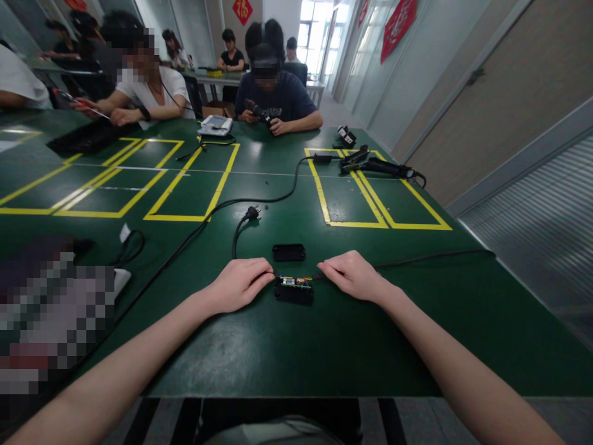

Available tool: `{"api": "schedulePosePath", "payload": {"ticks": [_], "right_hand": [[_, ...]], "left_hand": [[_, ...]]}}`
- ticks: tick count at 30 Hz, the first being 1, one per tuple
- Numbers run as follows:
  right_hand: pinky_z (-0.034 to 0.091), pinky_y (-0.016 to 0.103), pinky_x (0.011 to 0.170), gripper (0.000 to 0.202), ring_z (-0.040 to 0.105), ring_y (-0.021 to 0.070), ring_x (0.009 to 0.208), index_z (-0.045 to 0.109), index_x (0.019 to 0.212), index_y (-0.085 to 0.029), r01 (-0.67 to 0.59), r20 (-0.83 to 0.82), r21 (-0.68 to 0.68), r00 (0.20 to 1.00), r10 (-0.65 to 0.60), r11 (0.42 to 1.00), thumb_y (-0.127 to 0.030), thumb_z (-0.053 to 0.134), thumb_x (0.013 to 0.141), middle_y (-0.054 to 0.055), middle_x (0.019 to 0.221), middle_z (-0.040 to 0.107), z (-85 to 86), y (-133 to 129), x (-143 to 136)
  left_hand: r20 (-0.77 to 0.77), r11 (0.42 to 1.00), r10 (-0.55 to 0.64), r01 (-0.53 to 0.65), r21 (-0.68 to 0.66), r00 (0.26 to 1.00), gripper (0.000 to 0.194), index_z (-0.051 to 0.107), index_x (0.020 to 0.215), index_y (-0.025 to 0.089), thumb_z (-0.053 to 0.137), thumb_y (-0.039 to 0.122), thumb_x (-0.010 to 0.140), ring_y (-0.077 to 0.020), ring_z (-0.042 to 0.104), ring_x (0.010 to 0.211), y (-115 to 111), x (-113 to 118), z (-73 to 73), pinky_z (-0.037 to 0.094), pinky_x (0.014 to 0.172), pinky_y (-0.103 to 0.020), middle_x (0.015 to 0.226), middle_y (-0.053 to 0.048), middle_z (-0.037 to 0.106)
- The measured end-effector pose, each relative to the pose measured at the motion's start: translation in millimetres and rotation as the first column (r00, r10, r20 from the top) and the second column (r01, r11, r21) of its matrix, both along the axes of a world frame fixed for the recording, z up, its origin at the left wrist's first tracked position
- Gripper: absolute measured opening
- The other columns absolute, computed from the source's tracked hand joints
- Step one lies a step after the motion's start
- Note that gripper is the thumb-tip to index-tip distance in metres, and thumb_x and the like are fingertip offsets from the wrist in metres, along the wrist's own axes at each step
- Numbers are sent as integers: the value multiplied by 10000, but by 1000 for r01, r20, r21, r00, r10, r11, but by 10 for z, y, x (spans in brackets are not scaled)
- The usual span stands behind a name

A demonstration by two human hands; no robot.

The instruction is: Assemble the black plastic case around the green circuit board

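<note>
On the green table in front of me is an opened black adapter case [294, 295], its circuit board [296, 282] and coloured wires showing. My left hand [243, 283] is closed, pinching the black power cord [236, 240] where it meets the case's left end. My right hand [349, 275] is closed too, its fingertips pinching the black cable [317, 276] at the right end. Just behind the case lies its black cover [288, 252], hollow side up. The cord's plug [252, 213] rests on the table beyond my left hand.
A long black cable [222, 204] crosses the table on my left. Yellow tape outlines [356, 224] mark the tabletop. Black tools [380, 167] lie at the far right. A blurred-out object [60, 315] is at the near left. Co-workers [278, 105] sit opposite.
</note>
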State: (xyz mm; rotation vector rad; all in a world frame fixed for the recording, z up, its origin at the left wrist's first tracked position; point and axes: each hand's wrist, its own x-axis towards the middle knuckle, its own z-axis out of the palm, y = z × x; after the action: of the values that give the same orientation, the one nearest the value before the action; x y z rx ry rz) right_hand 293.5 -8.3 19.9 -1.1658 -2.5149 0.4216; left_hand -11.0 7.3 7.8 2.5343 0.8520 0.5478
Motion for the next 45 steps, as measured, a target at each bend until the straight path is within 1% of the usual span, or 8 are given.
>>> {"api": "schedulePosePath", "payload": {"ticks": [3,8,14,19,31,36,40,45], "right_hand": [[290,278,561,594,427,122,479,427,595,-212,0,-2,15,1000,0,1000,-481,297,1108,-1,535,488,-14,9,0],[331,256,575,536,521,129,547,577,690,-199,48,-40,18,998,-47,999,-527,424,1085,15,627,600,-72,57,20],[383,255,600,372,603,148,622,656,802,-199,41,-47,6,998,-41,999,-443,542,1059,21,726,675,-124,78,27],[448,273,687,312,666,173,750,698,951,-203,-5,-67,33,998,7,999,-345,460,1093,53,886,726,-149,68,-6],[452,274,661,309,654,163,723,749,965,-202,-74,-78,23,994,76,997,-324,490,1081,50,858,708,-160,65,2],[466,296,691,282,644,183,764,718,921,-204,-20,-110,80,993,29,997,-335,518,1071,53,836,693,-194,60,-48],[448,313,700,303,620,188,755,684,845,-202,40,-126,134,992,-23,990,-283,500,1072,50,793,674,-248,66,-107],[428,304,684,202,589,171,712,660,824,-208,112,-161,81,982,-98,990,-285,627,1007,15,752,642,-272,69,-121]], "left_hand": [[-2,1000,5,-5,-18,1000,294,639,957,199,433,363,1087,-162,638,696,5,-4,-15,473,669,-260,803,-14,666],[48,997,77,-76,-23,996,254,636,938,190,502,368,1059,-151,613,684,33,-27,-64,443,631,-250,817,-9,665],[86,996,94,-93,-7,992,158,656,932,189,595,314,1007,-153,617,724,40,-34,-89,445,634,-250,843,-11,666],[110,996,66,-72,53,992,100,670,982,191,598,259,1000,-173,637,804,32,-21,-70,488,699,-272,890,-28,680],[139,997,15,-25,70,990,132,683,1042,188,572,259,1036,-184,672,862,25,-20,-82,534,747,-284,959,-51,699],[129,997,17,-27,76,992,131,684,1056,188,564,232,1026,-201,677,919,9,-4,-82,557,794,-316,1008,-65,699],[144,995,-1,-13,97,990,163,690,1123,192,563,210,1023,-213,671,975,20,4,-95,564,848,-341,1050,-74,709],[119,993,-13,-1,115,993,162,701,1052,199,542,224,1038,-212,658,962,32,24,-86,560,838,-343,1023,-70,701]]}}
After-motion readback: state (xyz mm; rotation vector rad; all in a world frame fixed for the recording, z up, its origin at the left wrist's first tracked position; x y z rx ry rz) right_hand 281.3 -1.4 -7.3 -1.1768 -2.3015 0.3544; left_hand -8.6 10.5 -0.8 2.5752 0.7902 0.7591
